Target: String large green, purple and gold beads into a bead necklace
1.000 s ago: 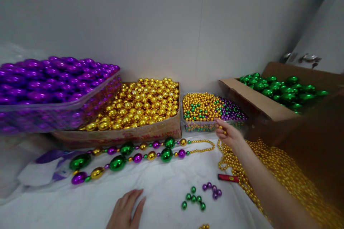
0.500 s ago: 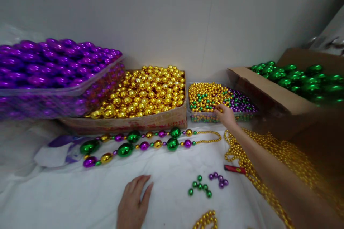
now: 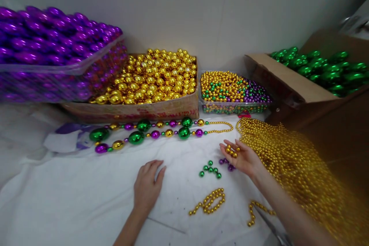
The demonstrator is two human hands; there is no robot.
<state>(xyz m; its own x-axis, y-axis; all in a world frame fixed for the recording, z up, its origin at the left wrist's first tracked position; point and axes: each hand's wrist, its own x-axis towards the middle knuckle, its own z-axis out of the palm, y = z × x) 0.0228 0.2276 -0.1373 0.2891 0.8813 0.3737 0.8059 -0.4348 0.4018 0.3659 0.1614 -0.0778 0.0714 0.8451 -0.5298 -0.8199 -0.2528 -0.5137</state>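
Several loose gold beads point(image 3: 232, 150) lie in my right hand point(image 3: 242, 157), which is turned palm up with its fingers cupped under them. Just below it, partly covered by the hand, are small purple beads point(image 3: 227, 164) on the cloth. A cluster of small green beads point(image 3: 210, 169) lies to their left. My left hand point(image 3: 148, 182) rests on the white cloth, holding nothing, its thumb apart from the fingers. Nearer to me is a short looped gold bead strand point(image 3: 213, 201). Above my left hand stretches a necklace point(image 3: 136, 137) of green, purple and gold beads.
Along the wall stand a bin of purple beads point(image 3: 86, 70), a carton of gold beads point(image 3: 161, 112), a clear tray of small mixed beads point(image 3: 236, 108) and a carton of green beads point(image 3: 296, 80). Gold strands point(image 3: 288, 153) pile at right. Scissors point(image 3: 273, 228) and a thin needle-like rod point(image 3: 167, 225) lie in front.
My right hand has come back from the mixed-bead tray toward me and turned palm up with gold beads in it. My left hand stays on the cloth. The view has tilted downward.
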